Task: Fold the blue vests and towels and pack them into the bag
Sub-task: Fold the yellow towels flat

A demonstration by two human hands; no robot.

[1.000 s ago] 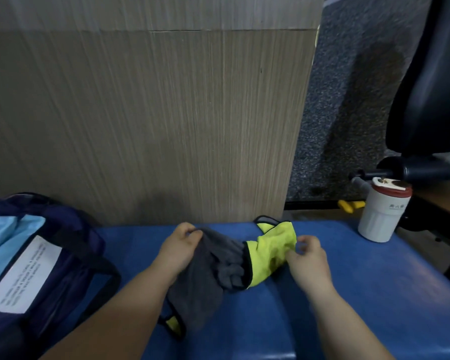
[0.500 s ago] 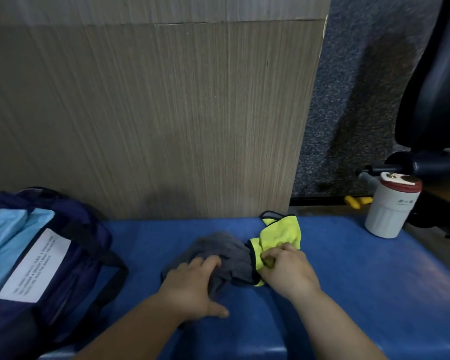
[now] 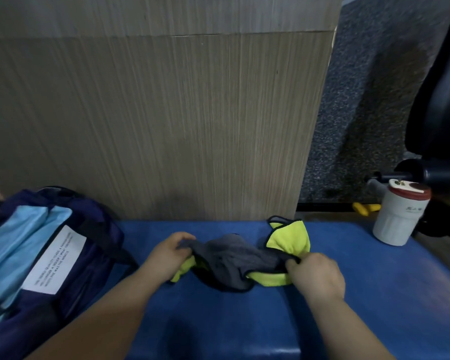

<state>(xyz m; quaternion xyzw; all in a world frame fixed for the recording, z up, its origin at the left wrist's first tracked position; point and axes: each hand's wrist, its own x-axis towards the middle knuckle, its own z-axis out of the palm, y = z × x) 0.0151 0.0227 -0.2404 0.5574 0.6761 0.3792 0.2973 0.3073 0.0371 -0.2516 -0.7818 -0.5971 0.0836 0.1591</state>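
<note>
The grey-and-yellow microfibre towel lies bunched on the blue padded bench, just right of the open navy bag. The left hand pinches its left end and the right hand pinches its right end, both closed on cloth. To fold it well, draw the ends taut, lay it flat, match the black-trimmed corners, then halve it. Counted: one towel, one bag, seemingly two light-blue folded vests inside, one white red-lidded cup
</note>
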